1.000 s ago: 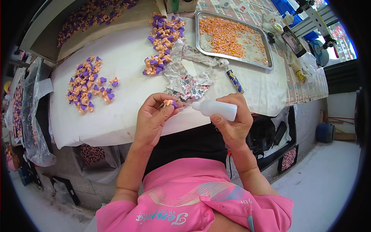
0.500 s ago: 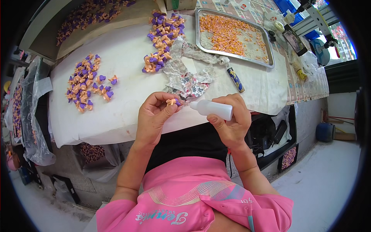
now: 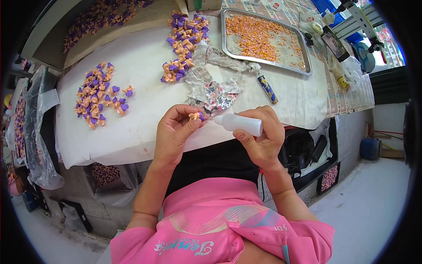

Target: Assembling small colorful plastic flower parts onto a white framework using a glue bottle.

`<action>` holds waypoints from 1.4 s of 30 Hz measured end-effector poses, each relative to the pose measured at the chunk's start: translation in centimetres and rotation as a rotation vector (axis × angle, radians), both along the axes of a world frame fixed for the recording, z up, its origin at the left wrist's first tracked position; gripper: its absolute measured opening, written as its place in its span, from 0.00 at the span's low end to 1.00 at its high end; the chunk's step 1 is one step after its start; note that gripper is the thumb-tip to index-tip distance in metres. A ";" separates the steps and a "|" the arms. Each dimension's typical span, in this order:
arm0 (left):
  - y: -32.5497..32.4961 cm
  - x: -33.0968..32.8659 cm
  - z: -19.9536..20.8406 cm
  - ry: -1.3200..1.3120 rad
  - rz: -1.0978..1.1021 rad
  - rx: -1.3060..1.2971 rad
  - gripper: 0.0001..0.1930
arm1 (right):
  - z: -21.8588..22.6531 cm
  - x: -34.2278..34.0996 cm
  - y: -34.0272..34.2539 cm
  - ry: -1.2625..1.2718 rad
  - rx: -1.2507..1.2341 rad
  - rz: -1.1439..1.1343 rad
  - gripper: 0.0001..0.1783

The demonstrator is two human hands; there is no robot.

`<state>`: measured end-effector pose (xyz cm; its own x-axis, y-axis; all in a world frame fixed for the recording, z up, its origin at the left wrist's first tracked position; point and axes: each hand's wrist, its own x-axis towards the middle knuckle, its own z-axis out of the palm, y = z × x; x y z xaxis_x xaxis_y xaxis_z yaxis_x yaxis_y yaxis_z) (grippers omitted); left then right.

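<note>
Between the thumb and fingers of my left hand is a small peach and purple figure piece. My right hand is wrapped round a white squeeze bottle, which lies nearly level with its narrow tip pointing left. That tip is close beside the purple side of the figure piece; whether they touch I cannot tell. Just beyond my hands, a crumpled floral cloth lies on the white table cover.
Loose peach and purple pieces lie on the left, with another pile beyond the cloth. A metal tray at the back right holds many small orange and pink parts. A dark blue patterned tube lies near it. A phone stands on a mount.
My right hand has moved the squeeze bottle slightly left, bringing its tip nearer the figure piece. My left hand has stayed nearly still.
</note>
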<state>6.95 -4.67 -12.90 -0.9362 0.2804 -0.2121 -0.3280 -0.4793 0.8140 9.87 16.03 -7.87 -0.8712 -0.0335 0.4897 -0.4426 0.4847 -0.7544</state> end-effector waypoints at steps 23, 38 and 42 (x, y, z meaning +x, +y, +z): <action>0.7 0.7 1.6 -0.032 0.012 -0.009 0.10 | -3.1 -2.0 2.2 -0.289 -0.236 -0.076 0.17; 3.4 1.4 4.2 -0.075 -0.014 -0.014 0.11 | 0.1 -8.5 9.5 -0.095 0.179 -0.047 0.09; 3.4 1.8 4.8 -0.072 -0.032 -0.007 0.11 | 0.5 -13.7 11.6 -0.034 0.431 -0.156 0.09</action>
